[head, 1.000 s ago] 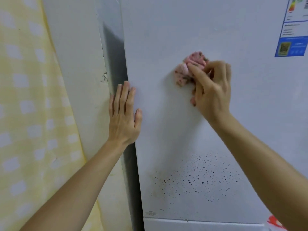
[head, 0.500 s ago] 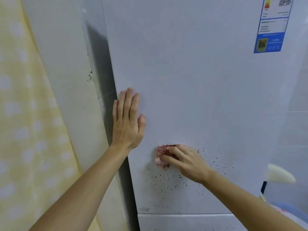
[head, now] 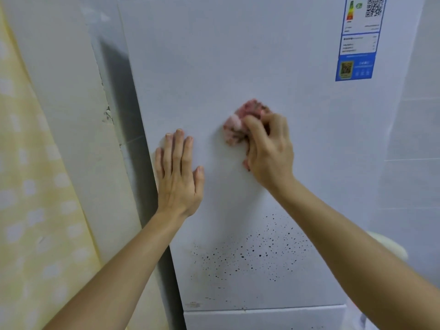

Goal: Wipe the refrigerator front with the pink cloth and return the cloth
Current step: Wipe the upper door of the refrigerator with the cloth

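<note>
The person stands close to the refrigerator front [head: 238,55], both arms raised against it. The right hand [head: 271,153] has its fingers [head: 254,125] curled tight round the pink cloth [head: 238,125]. The cloth is bunched into a wad and pressed to the white door. Most of the wad pokes out above and to the left of those fingers, and it looks a little blurred.

The left hand [head: 178,177] lies flat on the door, just left of the cloth and somewhat lower. Its fingers [head: 177,151] are straight and close together, holding nothing, with the thumb out to the side. The little finger sits near the door's left edge.

Well below both sets of fingers, a scatter of black specks [head: 250,256] dots the door, above the seam to the lower door [head: 262,317]. High to the right of the right fingers is a blue-and-white label [head: 357,44]. Left of the left fingers are a pale wall [head: 59,91] and a yellow checked curtain [head: 28,186].
</note>
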